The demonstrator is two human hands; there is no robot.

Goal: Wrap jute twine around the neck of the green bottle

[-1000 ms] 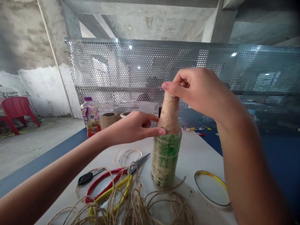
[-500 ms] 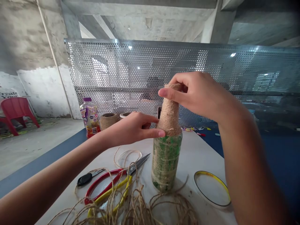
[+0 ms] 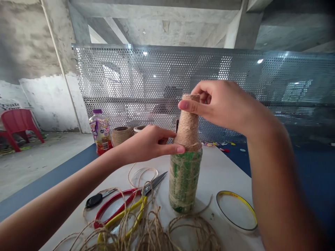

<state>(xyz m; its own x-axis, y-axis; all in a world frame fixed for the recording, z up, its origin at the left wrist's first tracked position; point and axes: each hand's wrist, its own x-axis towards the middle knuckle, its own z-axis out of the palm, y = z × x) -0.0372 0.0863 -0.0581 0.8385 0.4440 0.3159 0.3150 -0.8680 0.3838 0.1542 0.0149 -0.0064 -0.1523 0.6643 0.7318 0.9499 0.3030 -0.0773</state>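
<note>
A green glass bottle [image 3: 184, 177] stands upright on the white table top, its lower body covered with a clear, tape-like layer. Jute twine [image 3: 188, 127] is wound closely around its neck and shoulder. My right hand [image 3: 218, 103] grips the top of the neck, thumb in front and fingers behind, partly hidden. At the shoulder, my left hand [image 3: 153, 143] closes on the bottle's left side, with the thumb at the lower edge of the wrapping. Loose twine [image 3: 157, 230] lies tangled in front of the bottle.
Scissors [image 3: 149, 188] with red and yellow handles lie left of the bottle, partly under twine, beside a small black-handled tool [image 3: 94, 200]. A tape ring [image 3: 218, 209] lies right. Behind stand a twine roll [image 3: 121, 136], a drink bottle [image 3: 101, 134] and a perforated metal screen [image 3: 143, 76].
The bottle has turned a little and shifted slightly left at the top. My right hand's fingers have changed position slightly at the neck, while my left hand stays nearly in place.
</note>
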